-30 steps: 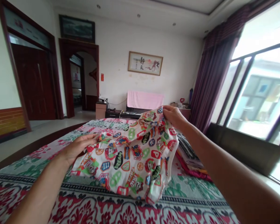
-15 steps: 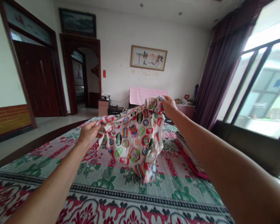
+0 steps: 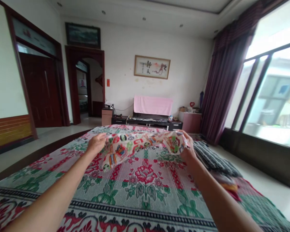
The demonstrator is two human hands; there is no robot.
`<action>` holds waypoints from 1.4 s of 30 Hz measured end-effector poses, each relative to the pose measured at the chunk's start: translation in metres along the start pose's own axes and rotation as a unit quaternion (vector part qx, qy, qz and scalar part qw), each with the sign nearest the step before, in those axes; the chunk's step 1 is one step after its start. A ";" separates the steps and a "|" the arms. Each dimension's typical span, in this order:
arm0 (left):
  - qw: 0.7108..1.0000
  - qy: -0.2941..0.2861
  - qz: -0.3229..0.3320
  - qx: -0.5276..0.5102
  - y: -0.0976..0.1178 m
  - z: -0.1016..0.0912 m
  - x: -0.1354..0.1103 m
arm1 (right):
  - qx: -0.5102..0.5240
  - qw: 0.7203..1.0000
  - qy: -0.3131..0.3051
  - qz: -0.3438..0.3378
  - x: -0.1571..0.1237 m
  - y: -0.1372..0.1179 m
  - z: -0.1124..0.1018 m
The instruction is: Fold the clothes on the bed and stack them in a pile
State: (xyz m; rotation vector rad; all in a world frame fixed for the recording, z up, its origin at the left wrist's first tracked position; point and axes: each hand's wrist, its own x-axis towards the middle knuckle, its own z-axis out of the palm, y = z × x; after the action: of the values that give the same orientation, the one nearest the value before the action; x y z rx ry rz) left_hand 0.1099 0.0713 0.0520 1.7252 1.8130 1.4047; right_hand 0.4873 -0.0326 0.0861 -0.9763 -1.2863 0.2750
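Observation:
A small white garment [image 3: 122,148] with colourful cartoon prints is stretched between my hands above a floral bedspread [image 3: 146,190]. At its left end my left hand [image 3: 96,143] is closed on the edge of the cloth. My right hand [image 3: 189,149] grips the other end, fingers wrapped into the fabric. The middle of the garment is bunched into a narrow band, and a loose part droops on the left side. Its exact cut is hidden by the folds.
Right of my right arm lies a stack of folded clothes [image 3: 214,158], a dark patterned knit on top. Beyond the bedspread stand a black TV cabinet [image 3: 176,125] and a pink cloth [image 3: 153,104] draped over a screen. A window and purple curtain [image 3: 229,87] are at right.
The garment, earlier hanging down open between my hands, has swung up into a flatter, bunched band. My right hand has come down and slightly right. The view has tilted up a little.

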 end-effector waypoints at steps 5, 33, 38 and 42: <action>0.982 -0.121 0.054 0.133 -0.025 0.006 -0.035 | -0.038 0.984 -0.052 0.165 -0.056 0.067 -0.006; 0.912 -0.399 0.045 0.089 -0.008 -0.058 -0.069 | 0.037 0.847 -0.358 0.390 -0.064 0.057 -0.034; 0.890 -0.436 -0.028 0.128 -0.018 -0.050 -0.081 | -0.038 0.827 -0.441 0.348 -0.067 0.051 -0.026; 0.906 -0.413 -0.004 0.097 -0.008 -0.054 -0.079 | 0.086 0.841 -0.420 0.329 -0.063 0.028 -0.029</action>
State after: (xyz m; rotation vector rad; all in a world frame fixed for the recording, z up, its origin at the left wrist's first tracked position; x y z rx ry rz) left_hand 0.0848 -0.0213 0.0405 1.9678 1.4690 0.3453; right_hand 0.5028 -0.0708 0.0240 -1.1619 -1.6101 1.4646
